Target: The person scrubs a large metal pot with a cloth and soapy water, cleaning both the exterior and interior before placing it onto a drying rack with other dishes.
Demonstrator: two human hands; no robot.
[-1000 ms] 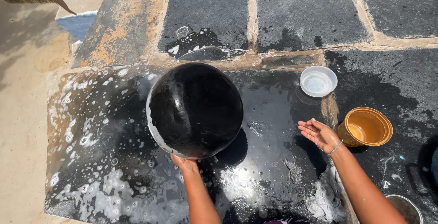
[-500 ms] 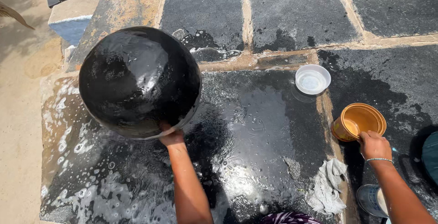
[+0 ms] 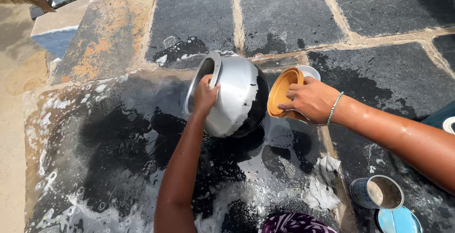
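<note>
Left hand (image 3: 204,95): fingers hooked over the rim of the round metal pot (image 3: 232,95), tipping it sideways above the wet stone floor (image 3: 118,133). Right hand (image 3: 310,101): fingers clamped on the orange plastic cup (image 3: 280,92), mouth angled against the pot's blackened base.

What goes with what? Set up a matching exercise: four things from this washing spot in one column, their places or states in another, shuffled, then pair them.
1. round silver metal pot with blackened bottom
2. orange plastic mug
3. crumpled grey cloth
4. small metal cup

a. lying on the wet stone slab
b. tipped toward the pot by the right hand
c. standing upright at lower right
d. held on its side by the rim, left hand

Pairs: 1-d, 2-b, 3-a, 4-c
</note>
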